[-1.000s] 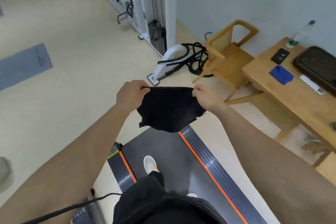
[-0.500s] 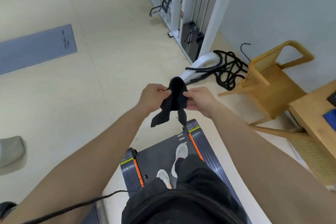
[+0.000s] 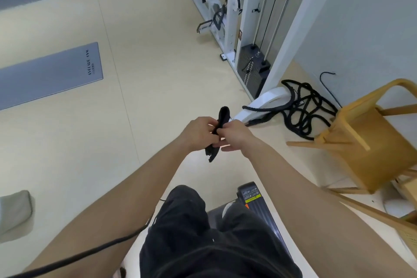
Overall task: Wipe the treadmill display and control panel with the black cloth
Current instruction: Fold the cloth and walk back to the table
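Observation:
The black cloth (image 3: 223,117) is folded into a narrow strip, pinched between both hands in front of my waist. My left hand (image 3: 198,133) grips it from the left, and my right hand (image 3: 234,136) presses against it from the right. One end sticks up above the knuckles; a ragged end hangs below. Only the rear corner of the treadmill deck (image 3: 255,196) shows, under my legs. The treadmill's display and control panel are out of view.
A white cable machine (image 3: 237,29) stands ahead on the right, with coiled black rope (image 3: 302,110) at its foot. A wooden chair (image 3: 370,133) sits at right. Grey mats (image 3: 49,74) lie on the floor at left. A black cable (image 3: 90,253) crosses my left arm.
The cloth went from spread flat between my hands to folded into a narrow strip, and my hands came together. The view turned left, so the wooden desk left the frame.

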`<action>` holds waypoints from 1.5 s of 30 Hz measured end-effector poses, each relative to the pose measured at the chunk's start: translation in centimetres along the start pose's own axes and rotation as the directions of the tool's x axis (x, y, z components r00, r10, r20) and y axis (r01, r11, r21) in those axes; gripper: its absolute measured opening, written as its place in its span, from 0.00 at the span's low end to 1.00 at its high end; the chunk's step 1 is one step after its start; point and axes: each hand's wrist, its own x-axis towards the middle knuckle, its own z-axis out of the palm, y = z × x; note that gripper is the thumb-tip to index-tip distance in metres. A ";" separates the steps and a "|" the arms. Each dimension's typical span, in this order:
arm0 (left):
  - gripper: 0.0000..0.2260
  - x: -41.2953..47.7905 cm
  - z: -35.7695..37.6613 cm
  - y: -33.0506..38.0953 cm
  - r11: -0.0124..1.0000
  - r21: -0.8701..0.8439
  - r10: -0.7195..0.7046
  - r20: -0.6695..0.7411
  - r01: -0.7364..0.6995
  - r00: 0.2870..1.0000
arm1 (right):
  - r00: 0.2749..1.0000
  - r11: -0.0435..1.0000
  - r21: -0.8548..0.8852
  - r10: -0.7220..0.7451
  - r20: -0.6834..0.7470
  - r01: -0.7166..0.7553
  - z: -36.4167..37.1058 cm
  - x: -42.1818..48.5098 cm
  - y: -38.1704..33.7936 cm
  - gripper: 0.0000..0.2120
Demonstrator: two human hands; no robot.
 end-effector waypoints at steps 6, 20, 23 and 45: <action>0.18 13.0 -0.8 -2.5 0.939 0.299 0.171 0.031 -0.173 0.985 | 0.996 0.999 0.049 -0.021 -0.086 0.025 -1.5 11.7 0.5 0.12; 0.21 32.7 1.9 2.4 0.683 0.387 0.437 0.463 -0.620 0.771 | 0.899 0.776 0.597 0.090 -0.429 0.206 -11.5 24.4 6.0 0.26; 0.27 34.5 4.5 7.1 0.662 0.341 0.421 0.568 -0.668 0.707 | 0.847 0.675 0.661 0.100 -0.522 0.328 -15.3 22.8 7.3 0.19; 0.20 33.5 46.1 36.2 0.025 0.069 0.186 0.980 -0.997 0.072 | 0.316 0.855 0.496 0.517 -0.795 -0.150 -42.5 -1.3 28.1 0.04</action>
